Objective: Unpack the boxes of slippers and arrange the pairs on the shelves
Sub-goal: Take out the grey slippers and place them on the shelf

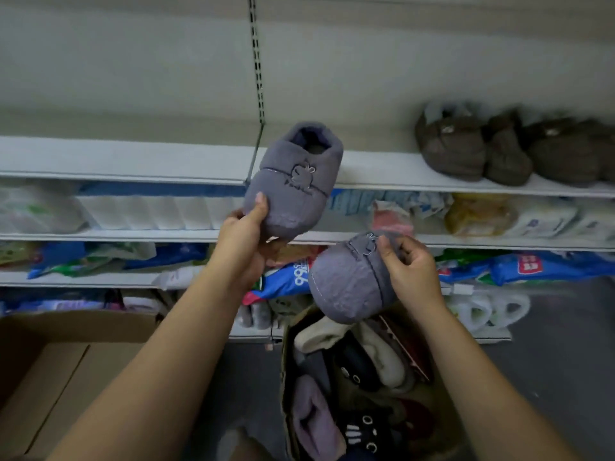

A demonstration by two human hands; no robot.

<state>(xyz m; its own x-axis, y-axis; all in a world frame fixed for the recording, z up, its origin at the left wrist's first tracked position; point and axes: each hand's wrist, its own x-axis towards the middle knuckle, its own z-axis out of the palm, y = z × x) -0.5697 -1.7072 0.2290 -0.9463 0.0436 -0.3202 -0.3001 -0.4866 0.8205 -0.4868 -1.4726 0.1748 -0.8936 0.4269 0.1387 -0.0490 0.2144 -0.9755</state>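
At centre frame the left hand [244,242] grips a grey slipper [293,184] by its toe, thumb on top, in front of the top shelf [133,161]. Lower right of centre, the right hand [411,271] pinches the second slipper [346,281] above the open box [285,377] of slippers. Blurred brown slippers [482,148], perhaps two pairs, sit on the shelf at upper right.

Both bare forearms rise from the lower edge and reach forward, the left forearm [156,357] slanting up to the right, the right forearm [479,367] slanting up to the left; the left hand [244,242] is raised higher, thumb laid up along the toe of a grey slipper [293,181], fingers curled beneath it; the right hand [414,272] sits lower and apart, thumb and curled fingertips pinching the upper of a second grey slipper [347,282].
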